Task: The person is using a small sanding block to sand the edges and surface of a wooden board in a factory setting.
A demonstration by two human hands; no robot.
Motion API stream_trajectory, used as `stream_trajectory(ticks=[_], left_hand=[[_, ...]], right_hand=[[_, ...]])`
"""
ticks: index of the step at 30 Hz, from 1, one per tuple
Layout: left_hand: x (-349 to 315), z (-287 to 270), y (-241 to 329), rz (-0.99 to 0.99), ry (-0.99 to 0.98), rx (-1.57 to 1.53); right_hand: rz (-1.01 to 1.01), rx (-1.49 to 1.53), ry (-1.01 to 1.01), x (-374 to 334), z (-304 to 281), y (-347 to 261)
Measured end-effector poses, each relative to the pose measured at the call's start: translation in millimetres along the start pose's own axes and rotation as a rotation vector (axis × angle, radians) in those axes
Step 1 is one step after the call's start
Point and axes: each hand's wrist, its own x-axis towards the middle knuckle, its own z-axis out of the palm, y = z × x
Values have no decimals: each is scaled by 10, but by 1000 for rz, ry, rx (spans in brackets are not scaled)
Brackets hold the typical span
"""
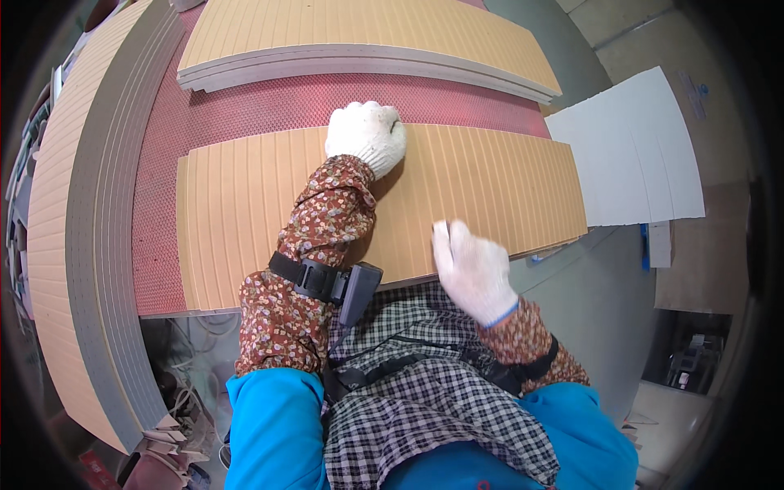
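Observation:
A tan, grooved board (482, 180) lies across the red mesh-patterned tabletop in front of me, with the edges of more boards showing under it. My left hand (367, 139), in a white knit glove, is closed like a fist at the board's far edge. Its fingertips are turned away, so what it may hold is hidden. Over the board's near edge, right of the middle, my right hand (478, 269) is closed in a pinch, also gloved in white. Something small and dark shows at its fingertips, too little to name. A strapped device (355, 294) sits on my left forearm.
Another stack of tan boards (359, 28) lies at the far side of the red tabletop (159, 245). Taller, a curved-looking stack (65, 245) stands along the left. White sheets (625, 147) lie beyond the right end. Cords and scraps (184, 408) sit low at left.

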Motion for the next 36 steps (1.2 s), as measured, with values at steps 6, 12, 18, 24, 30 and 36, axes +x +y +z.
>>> stream_trajectory(ticks=[6, 12, 18, 24, 30, 36], left_hand=[[-11, -71, -1, 1, -10, 15], [-32, -74, -5, 33, 16, 1], [-19, -94, 29, 13, -2, -25], [-84, -23, -147, -7, 111, -77], [-318, -362, -362, -130, 195, 213], [-1419, -954, -802, -447, 291, 443]], right_hand=[[108, 143, -204, -681, -139, -183], [-101, -102, -25, -724, -219, 179], [430, 288, 284, -327, -303, 784], [470, 236, 343, 14, 198, 1604], [477, 223, 419, 275, 708, 2120], [492, 300, 483, -32, 639, 1904]])
